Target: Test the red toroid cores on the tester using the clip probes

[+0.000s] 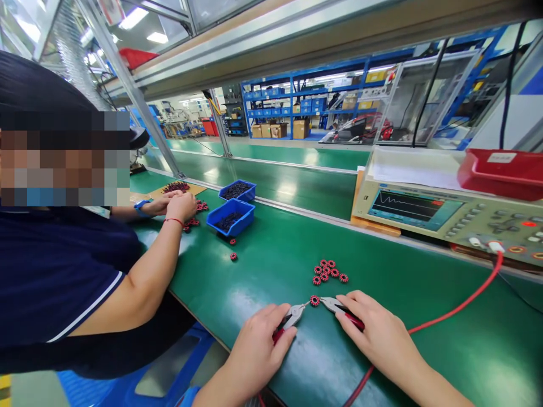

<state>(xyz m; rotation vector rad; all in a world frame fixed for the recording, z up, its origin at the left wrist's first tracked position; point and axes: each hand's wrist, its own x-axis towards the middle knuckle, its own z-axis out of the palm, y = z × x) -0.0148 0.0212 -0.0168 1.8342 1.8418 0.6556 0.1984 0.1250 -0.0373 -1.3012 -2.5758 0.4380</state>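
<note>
Head view: handles mostly hidden by fingers, forearms cut off. Left hand [261,339] clamped on silver, red-handled pliers [293,316]; right hand [382,330] clamped on second silver, red-handled pliers [333,304]. Small toothed red-and-black ring [311,301] between tips, over green tabletop [263,277]; contact unclear.

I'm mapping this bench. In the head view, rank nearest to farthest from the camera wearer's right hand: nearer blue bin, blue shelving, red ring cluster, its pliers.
From the right hand:
1. Pliers, held in it
2. Ring cluster, ahead, slightly left
3. Nearer blue bin, farther off, left
4. Blue shelving, far background
</note>
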